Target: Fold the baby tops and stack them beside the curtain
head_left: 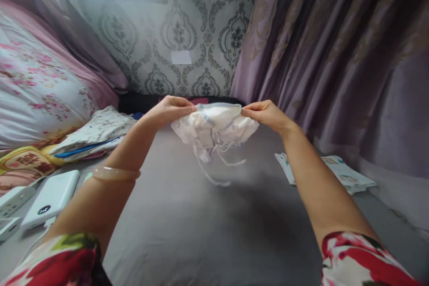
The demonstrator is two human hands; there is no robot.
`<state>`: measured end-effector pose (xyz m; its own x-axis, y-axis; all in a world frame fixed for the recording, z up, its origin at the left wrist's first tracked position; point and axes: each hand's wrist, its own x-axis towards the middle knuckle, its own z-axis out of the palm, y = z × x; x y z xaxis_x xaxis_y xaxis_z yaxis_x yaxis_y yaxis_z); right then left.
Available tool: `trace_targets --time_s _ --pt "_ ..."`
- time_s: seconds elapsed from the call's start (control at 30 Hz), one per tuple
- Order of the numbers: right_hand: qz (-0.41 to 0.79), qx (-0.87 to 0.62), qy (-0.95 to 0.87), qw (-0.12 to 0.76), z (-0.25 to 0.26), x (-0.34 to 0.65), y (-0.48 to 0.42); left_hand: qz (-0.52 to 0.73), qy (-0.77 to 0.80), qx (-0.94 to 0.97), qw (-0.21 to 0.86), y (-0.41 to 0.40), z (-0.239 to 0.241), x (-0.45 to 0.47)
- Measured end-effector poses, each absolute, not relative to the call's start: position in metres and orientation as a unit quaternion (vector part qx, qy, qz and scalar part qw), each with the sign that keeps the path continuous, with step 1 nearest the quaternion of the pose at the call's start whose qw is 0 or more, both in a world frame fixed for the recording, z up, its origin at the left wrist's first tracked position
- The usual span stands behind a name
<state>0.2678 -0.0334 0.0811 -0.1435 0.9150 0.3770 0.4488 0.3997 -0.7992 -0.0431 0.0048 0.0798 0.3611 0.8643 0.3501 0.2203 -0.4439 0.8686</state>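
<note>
A small white cloth garment with pale bluish trim hangs in the air over the bed, stretched between my two hands. My left hand pinches its upper left edge between thumb and fingers. At the upper right edge, my right hand grips it the same way. The lower part is bunched and slightly blurred, and thin white ties dangle beneath it. How the garment is shaped when spread out cannot be made out.
Grey bedding lies below. A folded printed cloth rests at right, partly behind my forearm. At left are stacked clothes, a yellow cushion, a white power bank with a cable, and a power strip. Purple curtains hang at right.
</note>
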Motion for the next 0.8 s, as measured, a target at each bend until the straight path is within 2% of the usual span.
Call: trace_targets --time_s 0.07,0.23,0.37,0.53,0.8 --pt "0.247 -0.494 -0.711 0.435 0.08 0.27 -0.035 0.408 0.386 0.743 0.365 0.006 0.076 -0.042" --pt "0.297 -0.474 -0.713 0.423 0.077 0.276 -0.037 0.471 0.321 0.711 0.412 0.01 0.073 -0.04" --pt "0.236 -0.513 -0.701 0.437 0.068 0.273 -0.026 0.462 0.37 0.719 0.365 0.019 0.065 -0.04" --pt "0.209 -0.487 -0.707 0.469 0.057 0.269 -0.014 0.497 0.359 0.715 0.337 0.03 0.052 -0.038" --pt "0.062 -0.503 -0.697 0.508 0.043 0.252 -0.002 0.534 0.389 0.688 0.3 0.031 0.042 -0.024"
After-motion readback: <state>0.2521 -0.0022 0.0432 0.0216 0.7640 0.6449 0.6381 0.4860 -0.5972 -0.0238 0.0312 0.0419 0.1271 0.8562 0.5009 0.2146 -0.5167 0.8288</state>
